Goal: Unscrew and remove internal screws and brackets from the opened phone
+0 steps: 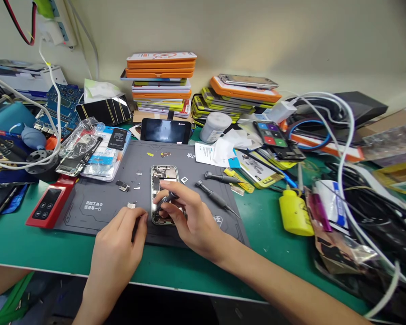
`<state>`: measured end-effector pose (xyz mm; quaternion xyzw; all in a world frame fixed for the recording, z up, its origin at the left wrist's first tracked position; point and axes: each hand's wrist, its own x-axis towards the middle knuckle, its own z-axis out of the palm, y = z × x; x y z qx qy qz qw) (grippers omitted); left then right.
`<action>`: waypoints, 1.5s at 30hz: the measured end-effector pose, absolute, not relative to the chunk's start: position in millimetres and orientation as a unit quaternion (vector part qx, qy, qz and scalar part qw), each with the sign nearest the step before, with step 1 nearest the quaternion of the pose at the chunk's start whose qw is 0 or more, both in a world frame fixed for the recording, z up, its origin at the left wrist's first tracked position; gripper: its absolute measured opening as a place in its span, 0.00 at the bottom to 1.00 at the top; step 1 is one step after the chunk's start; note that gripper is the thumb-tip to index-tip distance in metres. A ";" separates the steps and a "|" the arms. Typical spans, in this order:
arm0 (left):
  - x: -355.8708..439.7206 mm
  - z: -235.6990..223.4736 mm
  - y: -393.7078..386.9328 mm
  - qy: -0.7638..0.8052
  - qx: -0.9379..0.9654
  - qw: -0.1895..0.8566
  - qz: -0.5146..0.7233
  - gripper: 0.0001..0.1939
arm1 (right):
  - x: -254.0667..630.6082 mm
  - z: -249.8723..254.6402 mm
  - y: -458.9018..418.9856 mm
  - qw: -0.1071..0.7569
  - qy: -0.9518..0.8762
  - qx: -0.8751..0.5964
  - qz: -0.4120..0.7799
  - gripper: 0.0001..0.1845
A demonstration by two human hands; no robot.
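Right-hand fingers (176,187) are pinching a dark tool (169,197) over the opened phone (159,177)! Left-hand fingers (128,217) are resting curled nearby, grip unclear.

We've got a green worktop (270,257) here, and it's packed around the edges. A dark gray mat (108,194) with printed lettering lies across the middle, with a red gadget (47,205) at its left end. On the mat we have an opened phone (171,174), a few small loose parts (123,186) left of it, and two screwdrivers (214,197) to the right. Far side: two stacks of mostly orange and yellow-green boxes (160,72), plus a white tub (215,127) just in front. Over on our right there's a yellow bottle (295,212) near a messy heap of cables (365,216).
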<state>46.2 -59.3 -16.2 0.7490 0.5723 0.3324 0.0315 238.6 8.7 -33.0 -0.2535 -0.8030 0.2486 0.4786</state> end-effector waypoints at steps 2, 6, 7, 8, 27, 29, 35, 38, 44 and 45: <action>46.8 -15.5 -59.2 0.571 0.750 0.031 0.333 0.05 | 238.5 -32.7 8.6 0.477 -0.802 -0.256 0.252 0.29; 46.6 -15.0 -60.5 0.569 0.750 0.035 0.335 0.06 | 237.5 -27.6 11.0 0.474 -0.808 -0.251 0.245 0.27; 46.0 -14.9 -61.6 0.571 0.745 0.034 0.344 0.05 | 237.4 -25.7 11.9 0.473 -0.811 -0.250 0.236 0.26; 45.0 -14.7 -63.0 0.578 0.731 0.036 0.361 0.05 | 237.3 -23.7 12.8 0.471 -0.815 -0.250 0.226 0.26; 38.5 -16.6 -56.8 0.606 0.711 0.002 0.357 0.07 | 237.9 -15.3 12.3 0.454 -0.847 -0.212 0.180 0.34; 38.3 -17.1 -56.7 0.605 0.715 0.005 0.351 0.06 | 237.9 -14.7 12.2 0.457 -0.847 -0.209 0.175 0.34; 39.1 -15.6 -57.0 0.593 0.726 0.010 0.347 0.07 | 238.6 -14.6 11.3 0.455 -0.845 -0.231 0.157 0.34; 40.1 -15.6 -56.9 0.589 0.734 -0.004 0.338 0.07 | 238.7 -15.3 11.2 0.454 -0.848 -0.222 0.160 0.35; 40.3 -17.2 -57.4 0.582 0.743 -0.014 0.330 0.05 | 238.8 -15.1 11.2 0.452 -0.851 -0.219 0.155 0.35; 40.3 -17.5 -57.4 0.581 0.744 -0.011 0.330 0.05 | 238.7 -14.8 11.2 0.453 -0.851 -0.216 0.155 0.35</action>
